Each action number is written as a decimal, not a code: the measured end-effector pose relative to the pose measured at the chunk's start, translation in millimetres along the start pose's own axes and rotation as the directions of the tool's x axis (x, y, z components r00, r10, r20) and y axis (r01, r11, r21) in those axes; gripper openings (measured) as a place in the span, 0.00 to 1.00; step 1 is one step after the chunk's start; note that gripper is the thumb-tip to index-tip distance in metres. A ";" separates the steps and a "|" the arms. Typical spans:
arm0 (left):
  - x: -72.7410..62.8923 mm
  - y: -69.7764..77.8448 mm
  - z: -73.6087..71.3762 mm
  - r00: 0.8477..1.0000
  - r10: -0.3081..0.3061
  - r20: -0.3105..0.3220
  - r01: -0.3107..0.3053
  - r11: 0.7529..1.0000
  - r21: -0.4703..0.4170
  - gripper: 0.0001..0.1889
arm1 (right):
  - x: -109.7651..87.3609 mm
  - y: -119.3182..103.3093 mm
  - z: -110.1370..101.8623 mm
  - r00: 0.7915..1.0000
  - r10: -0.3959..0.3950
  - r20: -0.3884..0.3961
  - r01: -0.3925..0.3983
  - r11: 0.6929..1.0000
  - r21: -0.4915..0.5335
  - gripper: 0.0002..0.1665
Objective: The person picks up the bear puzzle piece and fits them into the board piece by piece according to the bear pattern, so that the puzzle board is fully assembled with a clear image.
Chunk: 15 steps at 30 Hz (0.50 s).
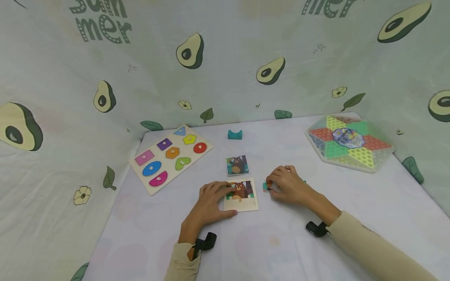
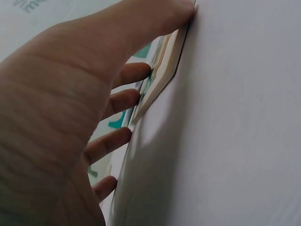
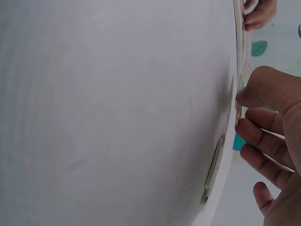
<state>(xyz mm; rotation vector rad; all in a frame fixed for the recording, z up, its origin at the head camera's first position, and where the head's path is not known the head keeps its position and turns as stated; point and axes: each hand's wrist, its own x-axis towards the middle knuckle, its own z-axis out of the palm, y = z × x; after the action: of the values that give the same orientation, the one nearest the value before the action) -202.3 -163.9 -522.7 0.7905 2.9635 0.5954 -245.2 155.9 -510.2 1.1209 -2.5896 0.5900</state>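
Note:
A wooden tray puzzle (image 1: 246,205) with a brown bear picture lies on the table, its lower part bare wood. My left hand (image 1: 210,203) rests at its left side, fingertips on the picture and thumb by the near edge. In the left wrist view the fingers of that hand (image 2: 108,148) are spread and fairly straight beside the tray's edge. Just right of the tray, my right hand (image 1: 290,185) pinches a small puzzle piece (image 1: 265,187) between thumb and forefinger. Another thin piece (image 3: 214,169) lies on the table below this hand, mostly hidden in the head view.
A square bear picture card (image 1: 237,165) lies behind the tray, with a teal puzzle piece (image 1: 234,135) farther back. On the left is a wooden shape board (image 1: 168,175) with colored knobbed shapes. A hexagonal game box (image 1: 351,142) lies at the back right.

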 end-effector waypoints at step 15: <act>-3.0 -6.7 -1.4 1.000 -0.023 0.007 0.023 1.000 -0.017 0.39 | 12.6 -21.1 -9.7 0.999 -0.045 -0.015 0.046 0.997 0.064 0.11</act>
<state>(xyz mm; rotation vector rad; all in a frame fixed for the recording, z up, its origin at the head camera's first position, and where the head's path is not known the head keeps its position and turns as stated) -203.1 -171.2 -524.2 0.7542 2.9528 0.6137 -237.3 139.3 -491.2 1.1886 -2.5432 0.6723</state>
